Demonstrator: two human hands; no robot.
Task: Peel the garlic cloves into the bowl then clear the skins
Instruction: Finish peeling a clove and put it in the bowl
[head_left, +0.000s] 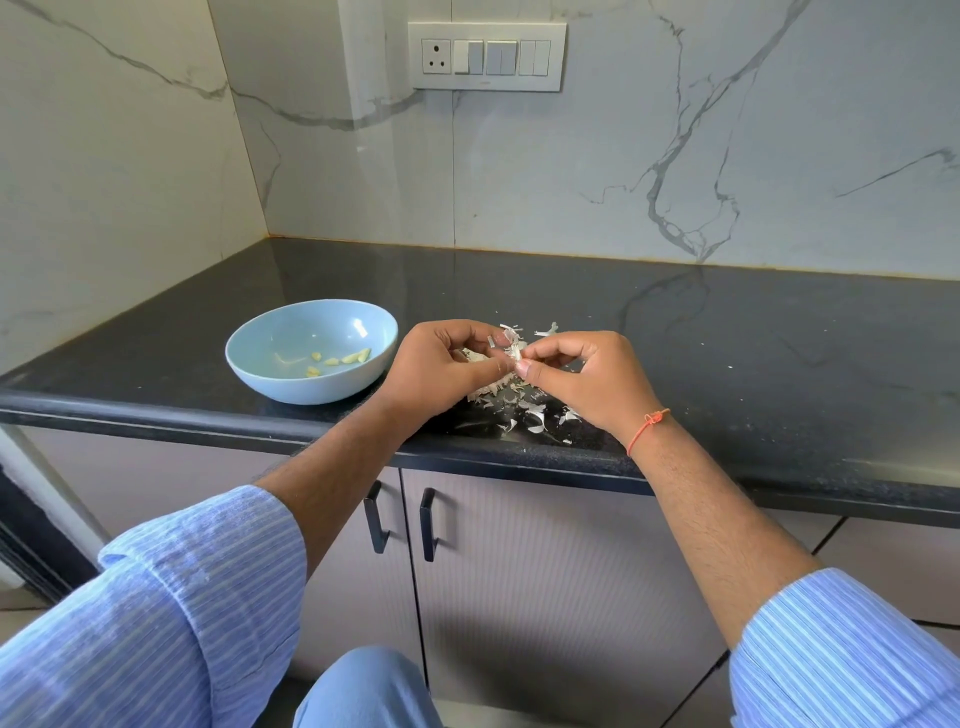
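A light blue bowl stands on the black counter and holds several peeled yellowish garlic cloves. Right of it, my left hand and my right hand meet above a heap of white garlic skins. Between their fingertips both hands pinch a garlic clove with papery skin sticking out. The fingers hide most of the clove. An orange thread circles my right wrist.
The black granite counter runs along a marble wall that also closes off the left side. A switch panel is mounted high on the wall. Cabinet doors with black handles sit below the counter's front edge.
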